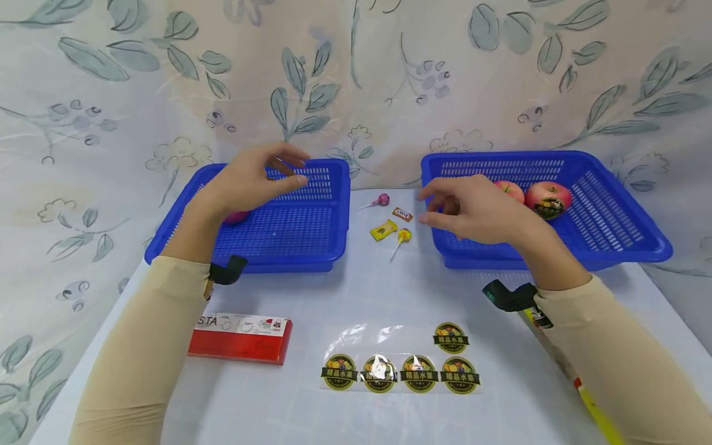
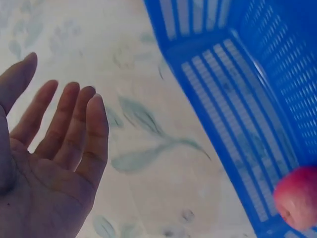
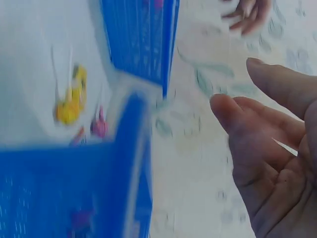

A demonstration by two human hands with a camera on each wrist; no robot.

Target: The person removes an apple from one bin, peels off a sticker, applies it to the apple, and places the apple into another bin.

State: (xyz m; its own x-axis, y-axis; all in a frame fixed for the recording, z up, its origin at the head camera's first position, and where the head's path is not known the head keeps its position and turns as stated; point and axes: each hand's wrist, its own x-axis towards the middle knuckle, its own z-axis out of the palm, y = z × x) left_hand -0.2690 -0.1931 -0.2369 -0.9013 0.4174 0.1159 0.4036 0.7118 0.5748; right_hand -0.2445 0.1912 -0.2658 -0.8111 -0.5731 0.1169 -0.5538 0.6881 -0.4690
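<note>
A: Blue plastic, two perforated baskets. The left basket [image 1: 289, 228], left of centre in the head view, holds one apple [image 1: 236, 217], mostly hidden behind the wrist. The right basket [image 1: 612, 216], right of centre, holds two apples [image 1: 547, 198] side by side near its far wall.

B: Hands?

A: The left hand [image 1: 250, 179] hovers above the left basket, fingers loosely spread, holding nothing; the left wrist view shows a bare open palm [image 2: 49, 163]. The right hand [image 1: 473, 210] hangs over the near left corner of the right basket, fingers relaxed, also empty.

B: Loose items?

A: Between the baskets: a pink lollipop [image 1: 382, 199], a yellow lollipop [image 1: 403, 235], a yellow sweet [image 1: 384, 230] and a small brown sweet [image 1: 402, 214]. Lower centre: a sheet of round stickers [image 1: 400, 364]. Lower left: a red box [image 1: 240, 339].

B: Hazards?

A: My judgement: the right hand sits just beside the sweets, so a sideways sweep could scatter them. Either forearm dragging low could catch a basket rim and shift it. The apples are round and could roll if a basket is knocked.
</note>
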